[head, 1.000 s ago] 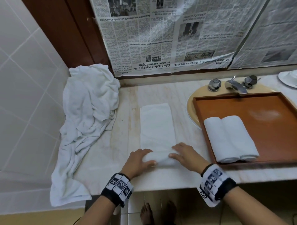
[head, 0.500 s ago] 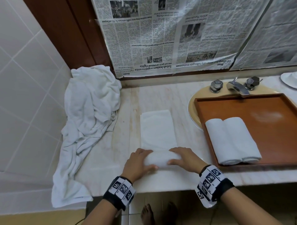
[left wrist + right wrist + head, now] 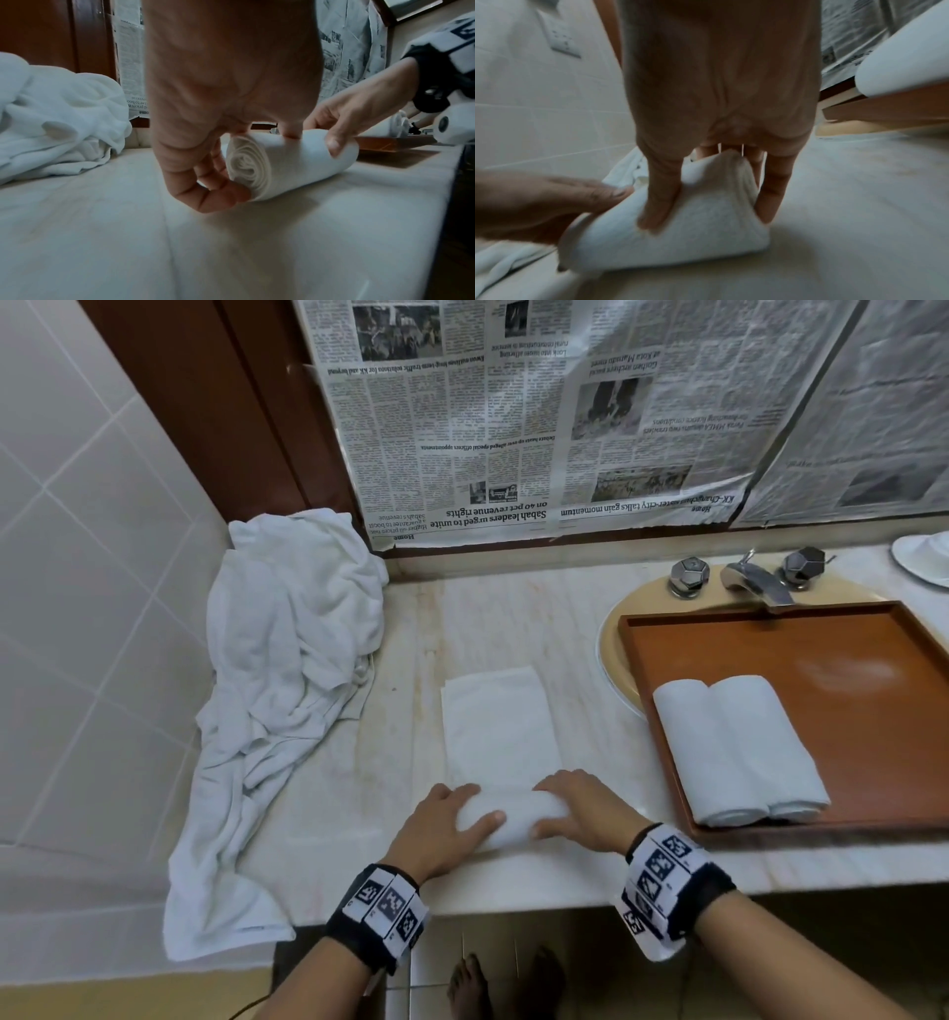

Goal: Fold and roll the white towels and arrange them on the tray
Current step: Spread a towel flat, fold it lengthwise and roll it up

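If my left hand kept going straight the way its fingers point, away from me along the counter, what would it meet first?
Beyond the roll that the left hand grips, probably the flat, unrolled towel strip. Past that, bare counter up to the newspaper. Depth is uncertain.

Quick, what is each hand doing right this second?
Left hand: curled round the left end of the half-rolled towel.
Right hand: curled round its right end.

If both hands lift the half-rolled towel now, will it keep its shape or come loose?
The half-rolled towel would probably loosen: its flat tail lies unrolled on the counter. It looks soft, denting under the right hand. The left hand grips its spiral end, which may help hold it.
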`<state>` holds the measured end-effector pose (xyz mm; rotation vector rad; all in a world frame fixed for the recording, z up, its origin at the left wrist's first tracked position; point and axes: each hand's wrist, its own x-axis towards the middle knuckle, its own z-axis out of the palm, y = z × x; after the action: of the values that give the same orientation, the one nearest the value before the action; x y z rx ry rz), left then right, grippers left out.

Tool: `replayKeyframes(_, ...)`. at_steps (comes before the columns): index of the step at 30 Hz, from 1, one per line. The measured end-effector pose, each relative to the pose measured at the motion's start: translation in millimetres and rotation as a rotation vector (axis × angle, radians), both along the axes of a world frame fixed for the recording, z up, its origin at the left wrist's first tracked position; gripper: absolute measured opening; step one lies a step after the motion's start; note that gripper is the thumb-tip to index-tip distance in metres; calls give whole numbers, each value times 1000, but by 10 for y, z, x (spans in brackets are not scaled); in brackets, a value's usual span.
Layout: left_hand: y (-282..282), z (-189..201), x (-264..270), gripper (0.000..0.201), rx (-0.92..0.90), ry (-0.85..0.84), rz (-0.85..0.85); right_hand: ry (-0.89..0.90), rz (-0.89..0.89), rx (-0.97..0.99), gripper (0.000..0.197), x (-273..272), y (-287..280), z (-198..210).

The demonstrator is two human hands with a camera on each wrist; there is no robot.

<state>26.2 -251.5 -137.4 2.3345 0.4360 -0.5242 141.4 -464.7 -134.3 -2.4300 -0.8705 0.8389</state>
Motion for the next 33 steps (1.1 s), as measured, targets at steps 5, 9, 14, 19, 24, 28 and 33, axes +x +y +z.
replayKeyframes(5,3,66,36,92,-16,-6,82,197,-85,63,48,95,-30,39)
replayKeyframes(9,59,-33,-46,90,-42,-42,113,178,-180,129,46,5,-56,-23)
replayKeyframes(14,58,-86,-47,90,-27,-27,138,-335,5,31,68,-337,-59,-69)
replayKeyframes(19,-36,-99,-120,96,75,-92,107,-200,8,31,75,-259,0,-140)
replayKeyframes(24,-68,-164,-211,80,162,-312,-24,159,-156,153,60,-15,46,-8)
replayKeyframes(28,91,-143,-37,67,-27,-215,2,23,-106,54,71,-97,22,12)
replayKeyframes(33,189,-4,259,66,-101,-114,-32,-466,39,54,68,-285,29,-125)
